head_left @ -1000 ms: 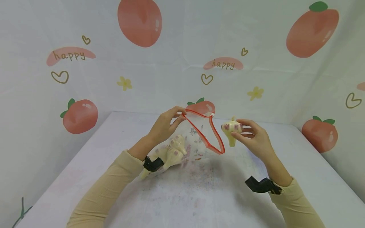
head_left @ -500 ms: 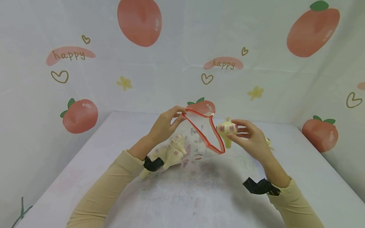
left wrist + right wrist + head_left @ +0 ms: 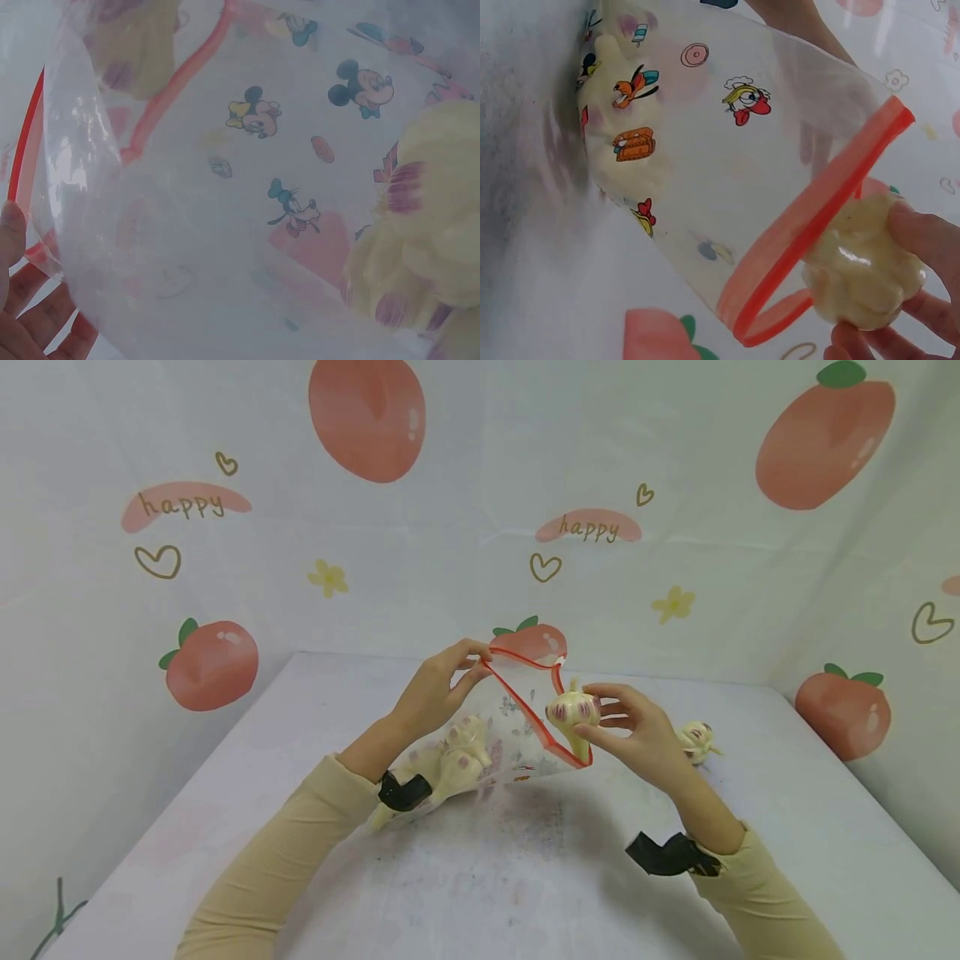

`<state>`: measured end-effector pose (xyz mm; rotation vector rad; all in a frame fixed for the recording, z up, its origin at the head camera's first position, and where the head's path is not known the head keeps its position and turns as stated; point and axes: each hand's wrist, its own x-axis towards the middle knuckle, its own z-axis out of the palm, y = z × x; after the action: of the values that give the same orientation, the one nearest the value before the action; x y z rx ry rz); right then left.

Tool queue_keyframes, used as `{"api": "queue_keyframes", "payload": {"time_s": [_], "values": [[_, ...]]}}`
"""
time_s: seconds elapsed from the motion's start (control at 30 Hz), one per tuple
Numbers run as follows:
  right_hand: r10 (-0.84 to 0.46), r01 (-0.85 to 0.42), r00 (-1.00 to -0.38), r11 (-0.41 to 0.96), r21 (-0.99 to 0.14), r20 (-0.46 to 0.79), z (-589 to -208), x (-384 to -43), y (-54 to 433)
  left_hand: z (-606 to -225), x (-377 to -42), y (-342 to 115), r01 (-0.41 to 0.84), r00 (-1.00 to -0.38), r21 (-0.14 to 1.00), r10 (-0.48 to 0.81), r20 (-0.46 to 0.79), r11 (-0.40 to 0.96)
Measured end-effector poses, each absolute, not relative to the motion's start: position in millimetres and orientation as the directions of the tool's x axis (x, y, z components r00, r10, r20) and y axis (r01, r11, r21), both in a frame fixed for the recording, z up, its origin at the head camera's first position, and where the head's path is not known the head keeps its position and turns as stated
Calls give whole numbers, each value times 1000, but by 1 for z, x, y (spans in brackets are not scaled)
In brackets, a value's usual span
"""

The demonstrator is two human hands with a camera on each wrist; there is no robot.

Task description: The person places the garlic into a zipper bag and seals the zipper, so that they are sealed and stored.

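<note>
My left hand (image 3: 442, 691) pinches the red rim of a clear plastic bag (image 3: 517, 718) printed with cartoon figures and holds its mouth open toward the right. Several garlic bulbs (image 3: 461, 756) lie inside at the bag's lower left, and show as pale shapes (image 3: 420, 232) in the left wrist view. My right hand (image 3: 637, 727) grips another garlic bulb (image 3: 573, 710) by its side, stalk downward, right at the bag's mouth. In the right wrist view this bulb (image 3: 866, 262) overlaps the red rim (image 3: 802, 225); part of it is behind the rim.
One more garlic bulb (image 3: 697, 742) lies on the white table (image 3: 480, 893), behind and to the right of my right wrist. A white cloth (image 3: 450, 527) with printed fruit and hearts hangs behind the table. Black bands (image 3: 667, 854) are around both wrists.
My right hand has moved left with the garlic bulb, from beside the bag to its mouth. The bulb on the table has come into view behind it. The left hand stays put.
</note>
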<state>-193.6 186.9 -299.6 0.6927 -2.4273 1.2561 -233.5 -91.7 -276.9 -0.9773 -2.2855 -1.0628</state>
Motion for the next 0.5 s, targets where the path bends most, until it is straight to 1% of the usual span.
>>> {"api": "queue_keyframes", "payload": {"time_s": [0.23, 0.5], "values": [[-328, -587, -809, 487, -646, 488, -302, -194, 179, -276, -233, -91, 747, -659, 479, 415, 628, 461], [-420, -650, -759, 458, -606, 497, -308, -197, 173, -276, -231, -90, 741, -666, 487, 413, 622, 463]]}}
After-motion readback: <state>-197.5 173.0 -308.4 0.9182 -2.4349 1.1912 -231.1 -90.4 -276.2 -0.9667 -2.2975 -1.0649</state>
